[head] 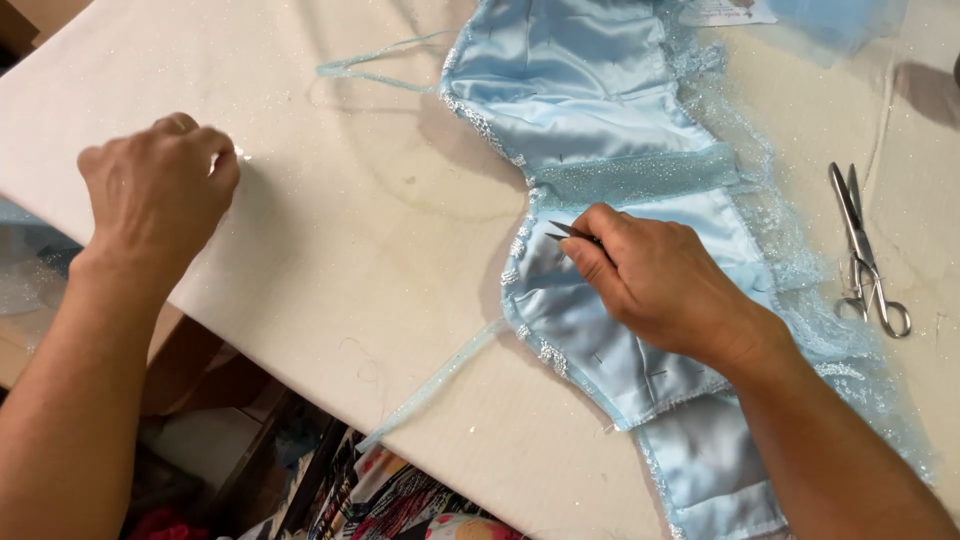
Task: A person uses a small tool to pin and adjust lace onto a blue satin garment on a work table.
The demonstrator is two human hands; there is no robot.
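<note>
- Tweezers [572,234] sit pinched in your right hand [665,285], tips aimed at the blue satin bodice [590,100] edge, ready for fine picking.
- Left hand [155,195] rests curled on the table [380,250], apparently pinching 1 tiny glittering bit.
- Scissors [865,255] lie idle, well right of the bodice.

cream table [330,250] bears blue satin garment [590,90], scissors [862,250].

Shiny metal scissors [868,255] lie shut on the pale desk [380,230]. A white card [727,12] sits at the far edge. Bright patterned cloth [400,500] lies below the desk.
</note>
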